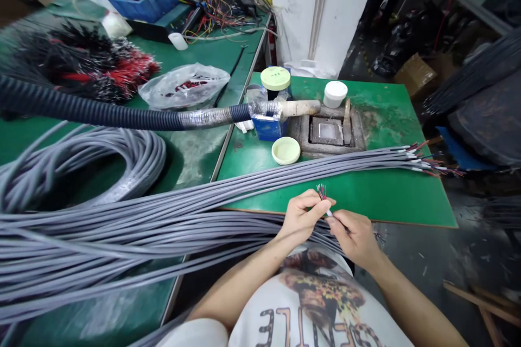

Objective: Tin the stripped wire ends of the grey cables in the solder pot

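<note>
Near the front edge of the green table, my left hand [303, 216] pinches the stripped wires [322, 192] at a cable's end. They fan upward, with dark, red and pale strands. Just below, my right hand [355, 236] grips the same cable at its white section [329, 213]. Both hands are closed and nearly touch each other. A bundle of grey cables [260, 184] crosses the table beyond my hands, its bared wire ends [431, 161] pointing right. More grey cables [220, 233] run beneath my hands at the left.
A solder pot [325, 133] sits behind the cables, with a ribbed hose [154, 119] reaching over to it. Around it stand a white jar [335, 93], a pale green lid [285, 150] and a blue box [269, 127]. Coiled cable [142, 157] lies left.
</note>
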